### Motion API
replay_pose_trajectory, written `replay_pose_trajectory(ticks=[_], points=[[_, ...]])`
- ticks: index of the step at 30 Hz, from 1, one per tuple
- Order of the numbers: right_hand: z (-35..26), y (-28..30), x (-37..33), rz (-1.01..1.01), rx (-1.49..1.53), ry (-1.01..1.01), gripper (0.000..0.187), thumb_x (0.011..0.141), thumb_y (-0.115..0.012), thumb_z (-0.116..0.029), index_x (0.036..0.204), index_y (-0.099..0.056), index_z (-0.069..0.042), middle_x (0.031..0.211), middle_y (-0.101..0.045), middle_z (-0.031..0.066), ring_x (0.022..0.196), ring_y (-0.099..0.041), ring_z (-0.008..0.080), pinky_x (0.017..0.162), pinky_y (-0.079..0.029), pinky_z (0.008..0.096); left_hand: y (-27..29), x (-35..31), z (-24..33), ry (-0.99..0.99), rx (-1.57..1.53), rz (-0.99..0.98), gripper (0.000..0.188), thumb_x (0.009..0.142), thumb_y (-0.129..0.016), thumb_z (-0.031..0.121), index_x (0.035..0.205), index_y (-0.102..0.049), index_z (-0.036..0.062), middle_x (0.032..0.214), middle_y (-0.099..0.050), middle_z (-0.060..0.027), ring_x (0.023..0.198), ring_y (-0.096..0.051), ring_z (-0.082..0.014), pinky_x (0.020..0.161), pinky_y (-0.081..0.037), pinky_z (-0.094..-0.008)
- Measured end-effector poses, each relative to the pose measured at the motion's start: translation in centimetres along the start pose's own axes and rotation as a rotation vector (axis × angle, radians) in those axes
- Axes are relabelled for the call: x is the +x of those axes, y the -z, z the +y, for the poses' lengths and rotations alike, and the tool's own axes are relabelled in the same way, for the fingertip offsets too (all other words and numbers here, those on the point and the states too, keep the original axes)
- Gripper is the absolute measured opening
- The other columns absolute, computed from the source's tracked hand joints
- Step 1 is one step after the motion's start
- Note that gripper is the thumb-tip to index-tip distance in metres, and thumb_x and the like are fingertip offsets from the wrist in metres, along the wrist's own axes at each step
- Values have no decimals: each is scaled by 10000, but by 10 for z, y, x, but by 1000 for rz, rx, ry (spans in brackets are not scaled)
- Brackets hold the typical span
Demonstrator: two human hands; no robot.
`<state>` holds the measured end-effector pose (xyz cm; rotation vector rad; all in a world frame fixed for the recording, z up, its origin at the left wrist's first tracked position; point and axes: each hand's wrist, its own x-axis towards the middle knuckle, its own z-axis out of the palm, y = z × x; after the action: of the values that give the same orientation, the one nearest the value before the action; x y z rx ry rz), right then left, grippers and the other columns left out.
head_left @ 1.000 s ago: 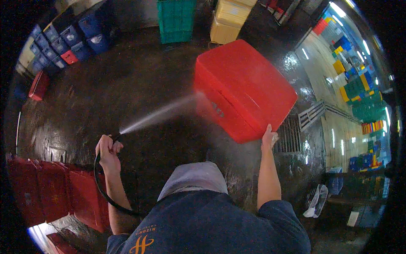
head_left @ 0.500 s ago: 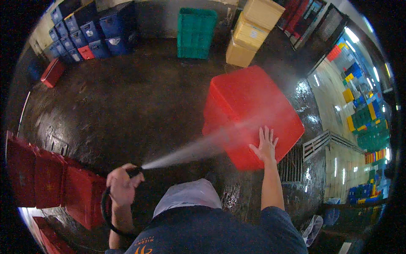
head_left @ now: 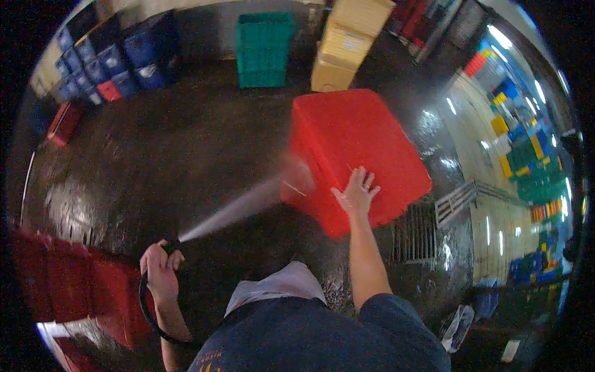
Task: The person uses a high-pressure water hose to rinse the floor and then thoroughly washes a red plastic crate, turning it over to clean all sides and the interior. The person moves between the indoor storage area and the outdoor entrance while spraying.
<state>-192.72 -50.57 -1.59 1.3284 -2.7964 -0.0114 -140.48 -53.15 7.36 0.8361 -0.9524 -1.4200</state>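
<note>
My left hand point(head_left: 162, 263) is closed round the nozzle end of a black hose point(head_left: 146, 301), which curves back along my forearm. A white spray of water point(head_left: 232, 208) shoots from it up to the right. It strikes the near left side of a big red plastic bin point(head_left: 353, 133), which stands tilted on the wet floor. My right hand point(head_left: 357, 193) lies with fingers spread against the bin's near face. Mist blurs the bin's left edge.
Dark red bins point(head_left: 74, 276) stand at the lower left. Stacked blue bins point(head_left: 136, 53), a green crate point(head_left: 264, 49) and tan boxes point(head_left: 347, 46) line the back. A floor grate point(head_left: 414, 235) and a metal ramp frame point(head_left: 455, 201) lie right of the red bin.
The spray has shifted from across the bin's near face to its left side. My right hand stays spread on the bin. The whole view has shifted slightly.
</note>
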Motion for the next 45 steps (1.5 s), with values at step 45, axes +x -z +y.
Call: replay_pose_trajectory(ticks=[45], points=[[-28, -8, -98, 153, -22, 54, 826, 826, -675, -499, 1454, -377, -51, 1512, -292, 246, 1404, -254, 461, 1138, -216, 582, 5, -9, 32, 29, 38, -266, 456, 944, -585, 369, 648, -524, 27, 713, -557, -106, 588, -509, -196, 658, -480, -377]])
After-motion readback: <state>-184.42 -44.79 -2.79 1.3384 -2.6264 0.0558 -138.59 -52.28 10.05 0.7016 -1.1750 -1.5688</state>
